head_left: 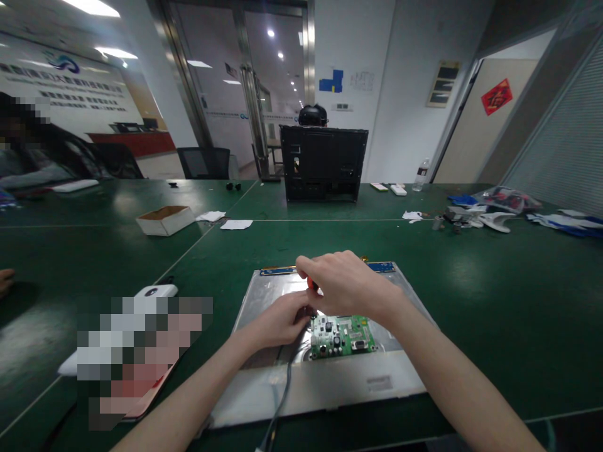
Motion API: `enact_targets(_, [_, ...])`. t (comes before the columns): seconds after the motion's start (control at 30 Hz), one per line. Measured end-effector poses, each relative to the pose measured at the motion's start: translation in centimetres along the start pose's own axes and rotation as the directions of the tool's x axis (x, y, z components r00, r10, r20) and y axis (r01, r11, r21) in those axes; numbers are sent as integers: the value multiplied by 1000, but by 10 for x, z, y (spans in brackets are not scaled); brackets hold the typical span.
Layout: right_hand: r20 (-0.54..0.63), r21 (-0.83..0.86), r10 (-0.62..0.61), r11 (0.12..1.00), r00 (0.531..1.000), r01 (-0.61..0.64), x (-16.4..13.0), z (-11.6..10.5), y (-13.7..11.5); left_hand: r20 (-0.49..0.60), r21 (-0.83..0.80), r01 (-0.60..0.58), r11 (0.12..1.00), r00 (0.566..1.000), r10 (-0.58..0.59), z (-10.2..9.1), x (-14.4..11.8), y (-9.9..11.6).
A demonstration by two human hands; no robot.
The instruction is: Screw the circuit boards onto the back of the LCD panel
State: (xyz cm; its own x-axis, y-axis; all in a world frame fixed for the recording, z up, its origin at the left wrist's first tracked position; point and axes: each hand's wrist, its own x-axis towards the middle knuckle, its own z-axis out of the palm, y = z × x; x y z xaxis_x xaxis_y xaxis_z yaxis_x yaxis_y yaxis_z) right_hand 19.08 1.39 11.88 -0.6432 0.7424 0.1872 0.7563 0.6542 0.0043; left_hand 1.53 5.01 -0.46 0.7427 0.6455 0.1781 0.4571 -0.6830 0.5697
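Observation:
A flat display panel (330, 383) lies back side up on the green table, with a green circuit board (343, 334) on its middle. My right hand (346, 282) is closed around the orange-red handle of what looks like a screwdriver (311, 284), pointing down toward the board's upper left corner. Just below it, my left hand (287, 318) has its fingers pinched close to that corner; whatever is between them is hidden. From under my left hand a dark cable (284, 398) runs down over the panel's front edge. Blue strips (380, 267) line the panel's far edge.
Left of the panel lie a white device (157, 291) and a pinkish flat item, partly blurred. A small open box (166, 221) and paper scraps (236, 224) sit farther back. A black monitor housing (325, 164) stands opposite, a person behind it. Bags and parts (471, 215) lie right.

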Motion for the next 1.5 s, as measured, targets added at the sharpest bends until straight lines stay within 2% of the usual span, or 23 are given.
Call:
enact_targets(0.3, [20, -14, 83, 996, 996, -82, 3, -1, 3, 22, 64, 53, 997, 998, -54, 0, -2, 1])
enact_targets(0.47, [25, -20, 53, 998, 998, -53, 3, 0, 2, 31, 32, 3, 999, 1000, -4, 0, -1, -3])
enact_targets(0.63, [11, 36, -15, 999, 1000, 15, -2, -1, 0, -6, 3, -17, 1000, 1000, 17, -1, 0, -1])
enact_targets(0.9, [30, -17, 88, 996, 996, -87, 3, -3, 2, 23, 85, 26, 996, 999, -28, -2, -2, 2])
enact_targets(1.03, [26, -39, 62, 997, 998, -61, 4, -1, 2, 29, 47, 5, 999, 1000, -6, -1, -2, 0])
enact_targets(1.23, [-11, 18, 9, 1000, 1000, -8, -1, 0, 1, 11, 11, -5, 1000, 1000, 5, 1, -1, -3])
enact_targets(1.5, [2, -15, 58, 998, 998, -58, 3, 0, 2, 21, 47, 18, 999, 1000, -19, 1, -2, -3])
